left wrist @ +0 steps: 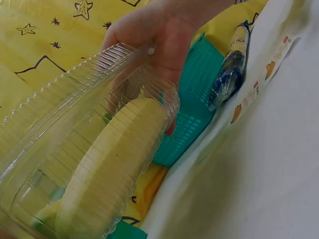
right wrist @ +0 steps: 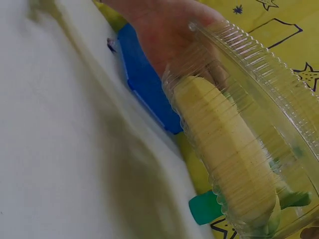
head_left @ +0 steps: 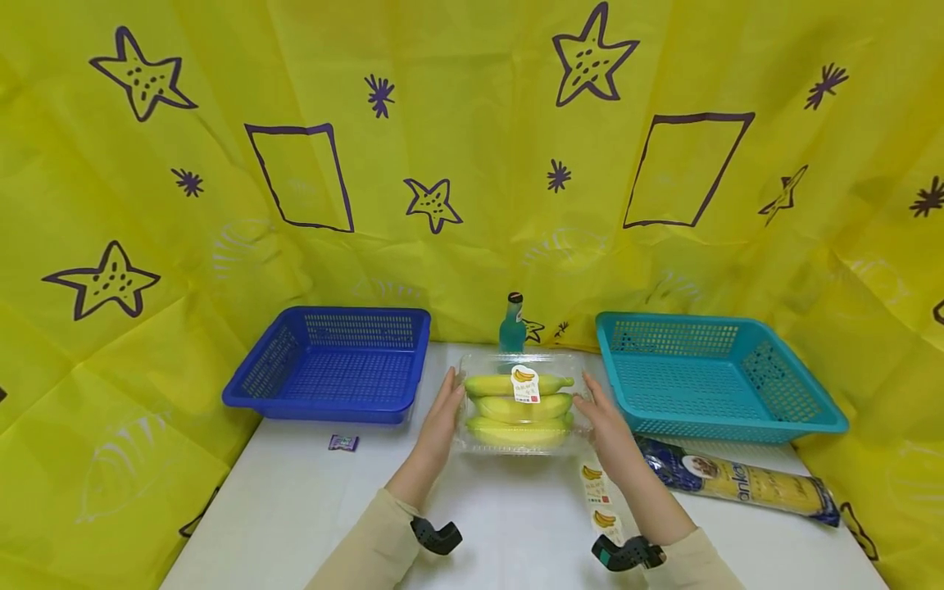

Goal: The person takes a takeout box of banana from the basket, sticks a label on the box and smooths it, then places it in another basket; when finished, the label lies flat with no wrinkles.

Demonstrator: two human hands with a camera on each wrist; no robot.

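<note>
A clear plastic clamshell box [head_left: 546, 361] is held up above the white table, tilted toward the head camera. Several yellow bananas [head_left: 524, 407] lie side by side in it, and a white banana label [head_left: 526, 385] is stuck on its lid. My left hand [head_left: 441, 419] grips the box's left end, while my right hand [head_left: 609, 428] grips the right end. Through the left wrist view, the right hand [left wrist: 162, 42] wraps the far end of the box. The right wrist view shows the left hand [right wrist: 172, 37] around the opposite end, its fingers partly behind the plastic.
A blue basket [head_left: 254, 399] stands at back left, with a small purple packet [head_left: 343, 442] before it. A teal basket [head_left: 737, 424] is at back right, a pasta bag [head_left: 752, 482] in front. Behind the box is a blue-green bottle [head_left: 512, 334]. A label strip [head_left: 594, 490] lies near my right forearm.
</note>
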